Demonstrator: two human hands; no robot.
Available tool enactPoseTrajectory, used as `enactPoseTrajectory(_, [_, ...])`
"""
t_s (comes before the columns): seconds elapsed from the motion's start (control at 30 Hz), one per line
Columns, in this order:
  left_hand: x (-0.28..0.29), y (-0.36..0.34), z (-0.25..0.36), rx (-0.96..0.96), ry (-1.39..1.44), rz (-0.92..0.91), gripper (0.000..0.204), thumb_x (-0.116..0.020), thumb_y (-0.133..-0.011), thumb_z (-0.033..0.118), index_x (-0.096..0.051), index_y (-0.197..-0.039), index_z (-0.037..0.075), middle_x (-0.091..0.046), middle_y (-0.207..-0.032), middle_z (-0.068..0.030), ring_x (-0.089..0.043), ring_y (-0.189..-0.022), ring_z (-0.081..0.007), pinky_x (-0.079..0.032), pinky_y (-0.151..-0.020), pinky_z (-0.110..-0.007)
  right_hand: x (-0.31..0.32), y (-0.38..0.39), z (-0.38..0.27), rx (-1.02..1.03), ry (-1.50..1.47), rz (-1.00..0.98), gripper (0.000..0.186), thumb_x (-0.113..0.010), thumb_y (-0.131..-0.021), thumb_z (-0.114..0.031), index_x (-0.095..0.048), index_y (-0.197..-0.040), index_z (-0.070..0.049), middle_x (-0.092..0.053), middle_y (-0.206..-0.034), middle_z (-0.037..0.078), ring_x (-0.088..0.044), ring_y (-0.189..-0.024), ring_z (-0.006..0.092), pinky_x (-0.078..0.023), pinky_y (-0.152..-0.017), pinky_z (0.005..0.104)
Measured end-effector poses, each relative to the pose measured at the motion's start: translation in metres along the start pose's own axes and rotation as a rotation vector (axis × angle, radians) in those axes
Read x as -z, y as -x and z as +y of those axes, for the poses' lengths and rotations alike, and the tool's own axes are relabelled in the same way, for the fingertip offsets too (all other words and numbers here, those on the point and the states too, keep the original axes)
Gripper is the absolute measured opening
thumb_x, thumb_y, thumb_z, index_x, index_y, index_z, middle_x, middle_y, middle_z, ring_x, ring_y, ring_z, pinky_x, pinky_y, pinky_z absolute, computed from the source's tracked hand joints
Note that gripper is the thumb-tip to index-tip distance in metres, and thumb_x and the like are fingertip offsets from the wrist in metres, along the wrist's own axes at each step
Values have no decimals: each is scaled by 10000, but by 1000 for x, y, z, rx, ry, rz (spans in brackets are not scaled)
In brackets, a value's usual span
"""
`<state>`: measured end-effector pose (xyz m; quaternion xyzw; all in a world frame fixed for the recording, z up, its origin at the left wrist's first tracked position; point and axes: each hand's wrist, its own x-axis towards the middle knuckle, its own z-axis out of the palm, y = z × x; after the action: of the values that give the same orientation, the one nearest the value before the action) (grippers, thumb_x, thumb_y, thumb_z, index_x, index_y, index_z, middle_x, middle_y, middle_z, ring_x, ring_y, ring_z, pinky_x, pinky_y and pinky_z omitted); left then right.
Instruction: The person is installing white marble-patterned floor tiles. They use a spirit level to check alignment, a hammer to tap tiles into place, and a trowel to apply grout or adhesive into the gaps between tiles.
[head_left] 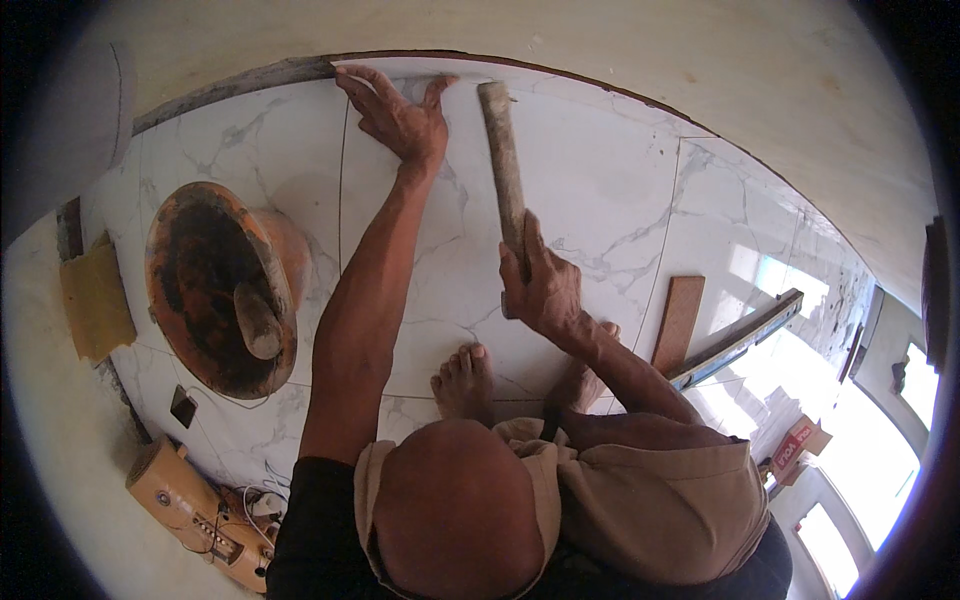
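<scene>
1. Two hands are working at the foot of the wall (640, 40): the left hand (405, 125) is spreading its fingers wide against the white skirting tile (545, 79); the right hand (545, 285) is gripping a wooden tool handle (504, 165), its far end pointing toward that strip.
2. The skirting tile is running rightward along the wall base.
3. Marbled floor tiles (590, 170) are lying in place, so flooring here is looking done.
4. Left of the left hand, a grey band (235, 92) is showing bare; that stretch is probably awaiting skirting.
5. A red-and-white carton (797, 447) is displaying white lettering; the spirit level (738, 340) is showing nothing readable.
</scene>
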<state>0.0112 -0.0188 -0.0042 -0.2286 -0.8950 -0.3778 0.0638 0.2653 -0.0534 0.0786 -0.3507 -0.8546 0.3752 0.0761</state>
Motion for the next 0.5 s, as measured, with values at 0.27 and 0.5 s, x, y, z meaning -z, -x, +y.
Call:
enactPoseTrajectory(0.27, [-2,0,-1,-15,-8,-1,1249,-727,-768,577,89,-1521,6,4,-1552,-343,-63,-1460,-461,-290,-996,-613,0,-4,-5,-8,34,-11,592,-593,-931,-205,-342,-1362,114,-651,-709,193,-653,-521,327,-519,-464,432])
enactPoseTrajectory(0.5, [0,-3,2,-43,9,23,1253,-734,-761,567,81,-1515,-14,-5,-1543,-360,-79,-1456,-463,-311,-963,-601,11,-10,-16,-92,-7,-25,571,-596,-933,-214,-372,-1359,94,-651,-697,171,-650,-511,304,-513,-464,432])
